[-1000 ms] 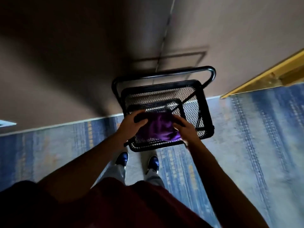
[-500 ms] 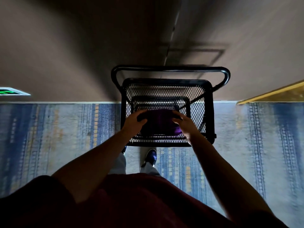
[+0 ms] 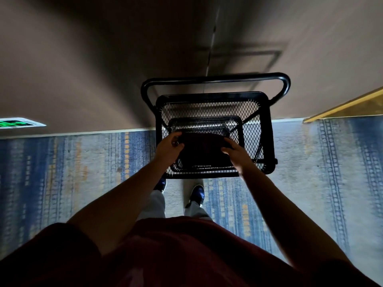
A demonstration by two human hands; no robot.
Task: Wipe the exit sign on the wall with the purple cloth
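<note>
The purple cloth [image 3: 202,149] looks dark in the shadow and lies over the top tray of a black mesh cart [image 3: 267,129]. My left hand [image 3: 169,148] grips the cloth's left edge. My right hand [image 3: 236,153] holds its right edge. The exit sign [image 3: 18,123] glows green low on the wall at the far left, just above the skirting, well away from both hands.
The cart stands against a brown wall [image 3: 93,69], its handle bar [image 3: 215,78] toward the wall. Blue and grey patterned carpet [image 3: 72,172] covers the floor. A yellow door frame [image 3: 344,108] is at the right. My shoes [image 3: 196,193] stand right behind the cart.
The view has swung level and rightward across the frames, bringing the exit sign into sight at the left. Both hands have stayed on the cloth, which now looks darker.
</note>
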